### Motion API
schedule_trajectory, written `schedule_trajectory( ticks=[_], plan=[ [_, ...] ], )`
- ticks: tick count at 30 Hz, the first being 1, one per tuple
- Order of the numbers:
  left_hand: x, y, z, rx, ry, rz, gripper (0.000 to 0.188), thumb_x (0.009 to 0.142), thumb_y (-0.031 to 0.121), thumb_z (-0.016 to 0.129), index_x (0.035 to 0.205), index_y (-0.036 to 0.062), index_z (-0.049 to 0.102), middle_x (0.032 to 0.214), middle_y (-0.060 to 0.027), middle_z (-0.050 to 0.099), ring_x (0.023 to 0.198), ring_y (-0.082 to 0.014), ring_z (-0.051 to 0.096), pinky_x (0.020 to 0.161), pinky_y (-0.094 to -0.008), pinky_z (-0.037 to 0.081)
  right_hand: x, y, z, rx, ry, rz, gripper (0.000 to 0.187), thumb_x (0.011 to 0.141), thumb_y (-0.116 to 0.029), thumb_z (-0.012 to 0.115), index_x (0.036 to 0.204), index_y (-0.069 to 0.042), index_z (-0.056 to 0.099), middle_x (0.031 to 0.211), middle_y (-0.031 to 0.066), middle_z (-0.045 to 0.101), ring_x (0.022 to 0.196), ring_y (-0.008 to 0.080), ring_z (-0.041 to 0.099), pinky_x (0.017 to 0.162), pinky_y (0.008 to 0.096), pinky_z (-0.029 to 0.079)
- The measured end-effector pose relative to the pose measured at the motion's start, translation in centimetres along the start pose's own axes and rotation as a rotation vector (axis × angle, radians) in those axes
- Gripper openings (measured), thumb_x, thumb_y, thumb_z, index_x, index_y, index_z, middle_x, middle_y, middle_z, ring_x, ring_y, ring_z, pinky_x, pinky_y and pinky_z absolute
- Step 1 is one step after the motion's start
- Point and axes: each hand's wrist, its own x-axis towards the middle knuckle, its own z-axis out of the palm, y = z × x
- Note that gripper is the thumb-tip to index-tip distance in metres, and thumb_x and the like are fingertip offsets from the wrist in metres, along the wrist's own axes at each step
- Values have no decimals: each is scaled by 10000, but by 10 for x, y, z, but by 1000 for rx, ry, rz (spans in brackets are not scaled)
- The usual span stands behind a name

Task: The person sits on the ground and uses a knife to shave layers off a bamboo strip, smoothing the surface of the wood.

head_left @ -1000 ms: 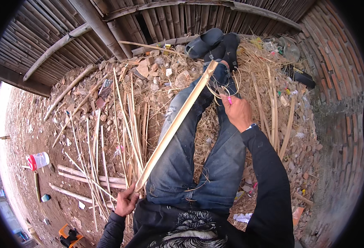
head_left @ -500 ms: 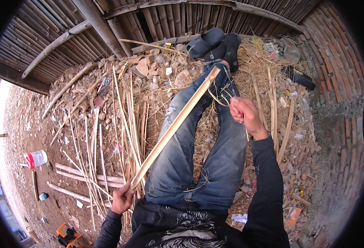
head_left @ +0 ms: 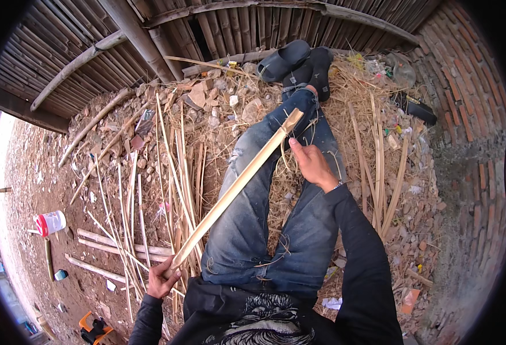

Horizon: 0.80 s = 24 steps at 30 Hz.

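– Looked bright?
– Looked softly daylit, glared almost white along the left edge of the ground (head_left: 40, 172), dimmed across the bamboo wall (head_left: 241, 31).
– Warped anywhere?
– Bowed at the brick wall (head_left: 466, 98), ringed in black.

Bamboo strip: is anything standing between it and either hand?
Nothing visible does. The left hand holds the lower end of the bamboo strip directly. The right hand is right beside its upper part; whether it touches is unclear. The jeans lie beneath the strip, not in between.
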Motion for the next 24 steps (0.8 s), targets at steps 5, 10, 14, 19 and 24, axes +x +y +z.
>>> schedule_trajectory(
  ticks=[5, 10, 14, 19, 24],
  plan=[
    [-23, -36, -24, 171, 158, 31, 533, 952, 296, 769, 1281, -113, 680, 853, -115, 758, 790, -104, 672, 749, -291, 561, -21, -9, 18, 72, -78, 6, 813, 1081, -617, 461, 622, 52, 519, 529, 180, 465, 515, 242, 460, 564, 463, 398],
    [-64, -67, -51, 331, 248, -50, 384, 954, 246, 766, 1169, -72, 757, 693, -83, 700, 610, -95, 627, 639, -270, 525, -59, -29, 42, 133, -113, -12, 781, 1097, -568, 468, 612, 42, 507, 524, 170, 451, 505, 234, 445, 553, 461, 378],
    [-73, -61, -52, 302, 223, -146, 364, 939, 242, 785, 1121, -74, 770, 656, -86, 682, 562, -125, 623, 619, -274, 519, -78, -23, 59, 171, -107, -16, 766, 1099, -554, 476, 610, 35, 495, 521, 162, 432, 503, 236, 434, 555, 464, 367],
    [-70, -58, -44, 338, 293, -38, 352, 933, 240, 795, 1059, -88, 774, 577, -46, 603, 541, -72, 582, 565, -264, 478, -78, -26, 63, 188, -83, 7, 765, 1094, -559, 483, 618, 39, 508, 528, 181, 449, 505, 280, 459, 561, 469, 376],
    [-66, -55, -48, 299, 263, -106, 357, 932, 244, 801, 1076, -82, 775, 563, -43, 580, 532, -65, 571, 546, -256, 464, -80, -30, 66, 138, -69, 62, 722, 1121, -546, 439, 638, -8, 435, 555, 35, 399, 578, 154, 379, 571, 396, 348]
  ],
)
